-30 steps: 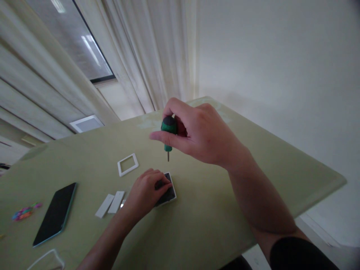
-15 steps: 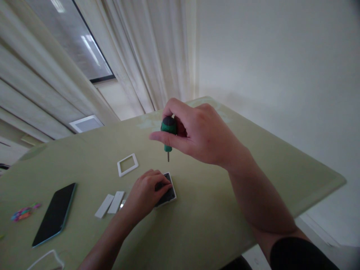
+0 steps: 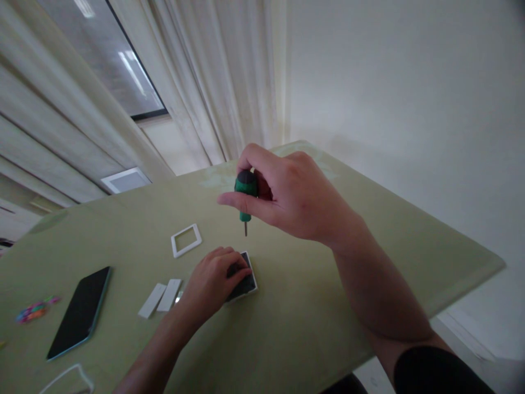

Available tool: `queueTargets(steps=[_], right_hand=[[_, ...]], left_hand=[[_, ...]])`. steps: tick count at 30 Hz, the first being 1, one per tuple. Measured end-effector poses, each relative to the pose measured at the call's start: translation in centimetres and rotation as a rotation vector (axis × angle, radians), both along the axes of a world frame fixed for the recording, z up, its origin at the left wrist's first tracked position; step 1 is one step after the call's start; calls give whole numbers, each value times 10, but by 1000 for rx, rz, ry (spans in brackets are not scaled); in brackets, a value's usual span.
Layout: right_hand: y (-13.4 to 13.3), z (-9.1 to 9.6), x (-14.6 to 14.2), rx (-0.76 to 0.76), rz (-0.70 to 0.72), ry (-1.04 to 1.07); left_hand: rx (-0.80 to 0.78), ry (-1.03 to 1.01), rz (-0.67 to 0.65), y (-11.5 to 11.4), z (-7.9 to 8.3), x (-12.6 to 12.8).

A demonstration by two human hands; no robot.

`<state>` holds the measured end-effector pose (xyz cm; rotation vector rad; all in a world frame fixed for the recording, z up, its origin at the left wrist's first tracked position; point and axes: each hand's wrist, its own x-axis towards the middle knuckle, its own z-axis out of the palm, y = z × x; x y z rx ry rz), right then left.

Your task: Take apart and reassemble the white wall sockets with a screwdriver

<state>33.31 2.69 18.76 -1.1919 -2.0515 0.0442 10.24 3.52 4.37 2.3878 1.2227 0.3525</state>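
Note:
My right hand (image 3: 293, 197) is closed round a short screwdriver (image 3: 246, 189) with a green and black handle. Its thin metal shaft points straight down, with the tip in the air above and behind a small box-like part (image 3: 246, 285). That part has a white rim and a dark top, and lies on the table. Over its left side is my left hand (image 3: 217, 276), thumb and fingers drawn together in a pinch against the dark top. Whatever is between those fingertips is too small or hidden to make out.
Left of my left hand lie two white strips (image 3: 159, 299) and, farther back, a white square frame (image 3: 175, 247). A dark tablet or phone (image 3: 80, 312), small colourful pieces (image 3: 35, 311) and a white cable (image 3: 77, 369) are at the left. The green table (image 3: 303, 323) meets a wall and curtains.

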Motion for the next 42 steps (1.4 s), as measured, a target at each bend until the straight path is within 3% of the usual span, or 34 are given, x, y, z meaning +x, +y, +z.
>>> queueTargets(steps=[32,42], right_hand=[[0,1,0,-15,-38,-95],[0,2,0,-34,-44,-128]], left_hand=[[221,151,-53,-4,-2,2],[226,150,-46,-5,-3,2]])
